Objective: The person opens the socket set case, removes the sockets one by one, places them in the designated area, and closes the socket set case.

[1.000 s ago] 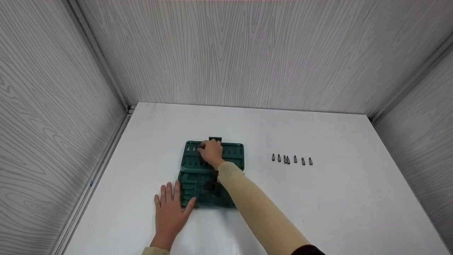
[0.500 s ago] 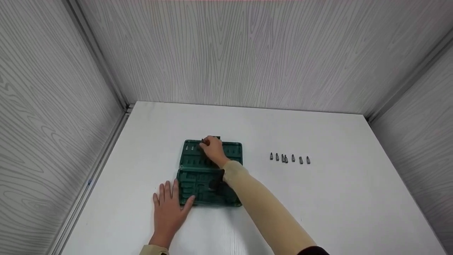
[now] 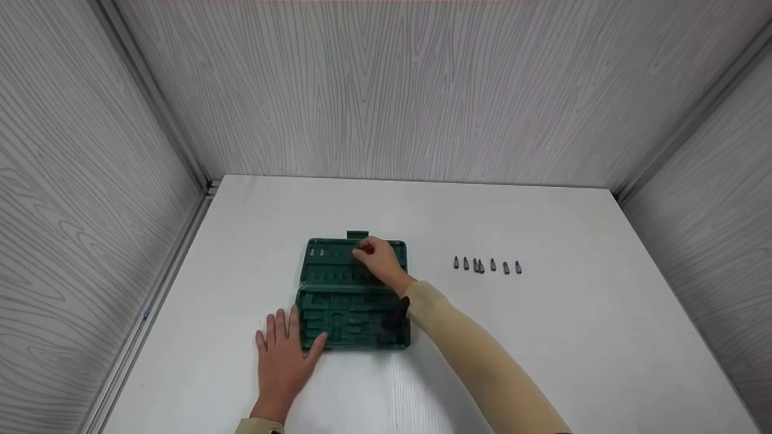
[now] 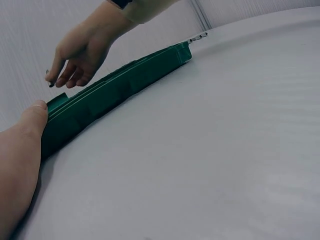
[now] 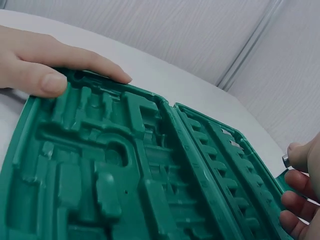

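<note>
A green plastic tool case (image 3: 354, 287) lies unfolded on the white table, its moulded slots facing up. My left hand (image 3: 284, 364) rests at the case's near left corner, fingers straight, the thumb on its front edge. Above the far half is my right hand (image 3: 380, 258), pinching a small silver screwdriver bit (image 5: 286, 161) between thumb and fingertips. In the left wrist view the bit (image 4: 50, 85) sticks out from those fingertips, apart from the case. Two silver bits (image 5: 234, 143) sit in slots in the far half's upper row. Part of the far half is hidden behind my right hand.
Right of the case, several dark bits (image 3: 480, 266) lie in a loose row on the white table (image 3: 573, 337). Grey wood-grain panels (image 3: 386, 90) enclose the table at the back and both sides. The case's latch tab (image 3: 357, 234) projects from its far edge.
My right hand has moved rightward over the case's far half, still pinching the bit. The left hand stays at the corner. The whole head view has shifted slightly.
</note>
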### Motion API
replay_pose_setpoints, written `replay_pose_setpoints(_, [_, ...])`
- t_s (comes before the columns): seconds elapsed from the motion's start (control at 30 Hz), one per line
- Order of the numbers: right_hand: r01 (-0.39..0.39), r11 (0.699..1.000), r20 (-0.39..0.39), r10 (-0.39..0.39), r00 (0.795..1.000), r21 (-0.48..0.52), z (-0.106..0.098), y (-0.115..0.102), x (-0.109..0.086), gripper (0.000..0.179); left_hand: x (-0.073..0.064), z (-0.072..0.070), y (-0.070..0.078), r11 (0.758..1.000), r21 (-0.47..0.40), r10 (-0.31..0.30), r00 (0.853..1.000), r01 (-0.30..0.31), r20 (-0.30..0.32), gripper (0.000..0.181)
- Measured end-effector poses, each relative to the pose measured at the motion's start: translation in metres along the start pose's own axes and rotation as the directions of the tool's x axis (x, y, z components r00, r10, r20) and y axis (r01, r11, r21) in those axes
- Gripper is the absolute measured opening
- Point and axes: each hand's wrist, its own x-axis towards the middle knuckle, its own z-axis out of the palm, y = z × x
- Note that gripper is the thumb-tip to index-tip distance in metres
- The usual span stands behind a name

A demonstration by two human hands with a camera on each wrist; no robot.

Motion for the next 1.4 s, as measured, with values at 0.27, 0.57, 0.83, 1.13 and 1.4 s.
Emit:
replay_pose_setpoints(0.27, [-0.020, 0.998, -0.007, 0.021, 1.000, 0.061, -0.019, 0.010, -0.016, 0.020, 0.002, -0.003, -0.003, 1.000, -0.002, 0.007, 1.000, -0.007, -0.007, 0.093])
replay_pose_setpoints(0.57, [-0.101, 0.988, 0.009, 0.100, 0.995, 0.119, -0.046, 0.022, -0.038, 0.019, 0.000, -0.005, -0.006, 1.000, 0.003, 0.012, 0.999, -0.012, -0.031, 0.093])
replay_pose_setpoints(0.83, [-0.133, 0.981, -0.025, 0.137, 0.990, 0.140, -0.070, 0.038, -0.053, 0.016, -0.001, -0.005, -0.007, 1.000, 0.009, 0.016, 0.999, -0.016, -0.039, 0.092])
replay_pose_setpoints(1.13, [-0.180, 0.973, -0.035, 0.186, 0.982, 0.143, -0.101, 0.062, -0.082, 0.016, -0.003, -0.004, -0.004, 1.000, 0.006, 0.017, 1.000, -0.017, -0.023, 0.093])
replay_pose_setpoints(1.4, [-0.185, 0.980, -0.051, 0.189, 0.981, 0.073, -0.138, 0.080, -0.106, 0.018, -0.002, -0.003, -0.003, 1.000, 0.003, 0.012, 1.000, -0.012, -0.019, 0.093])
